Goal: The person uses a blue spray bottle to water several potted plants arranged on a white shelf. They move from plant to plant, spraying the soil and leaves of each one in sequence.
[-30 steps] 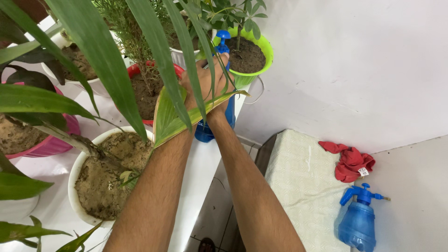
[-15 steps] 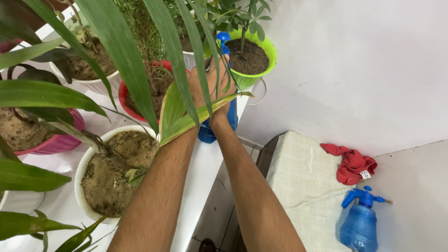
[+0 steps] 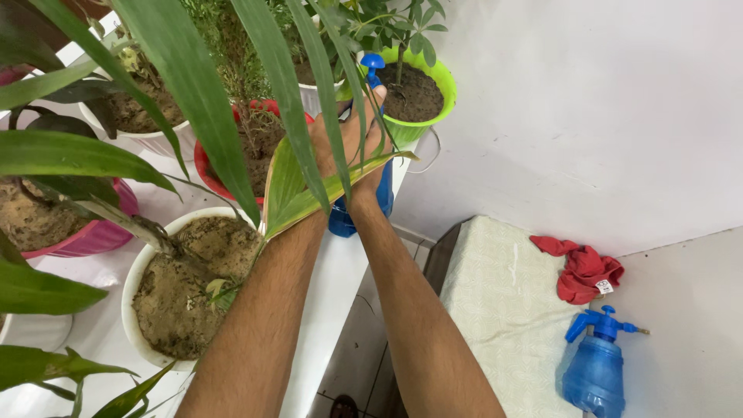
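Your right hand [image 3: 364,143] is closed round the upper part of a blue spray bottle [image 3: 371,197], thumb up by its blue pump cap [image 3: 372,60]. Your left hand [image 3: 329,151] lies against the right one on the same bottle; long green leaves [image 3: 294,116] cover it, so I cannot tell how firmly its fingers close (contact looks likely). The bottle is upright at the edge of the white shelf [image 3: 329,286], just below the lime green pot [image 3: 422,93]. Red pot [image 3: 207,174] sits left of your hands, white pot [image 3: 139,271] nearer you. A second blue sprayer [image 3: 594,368] stands well apart on the right, near a red cloth [image 3: 580,271].
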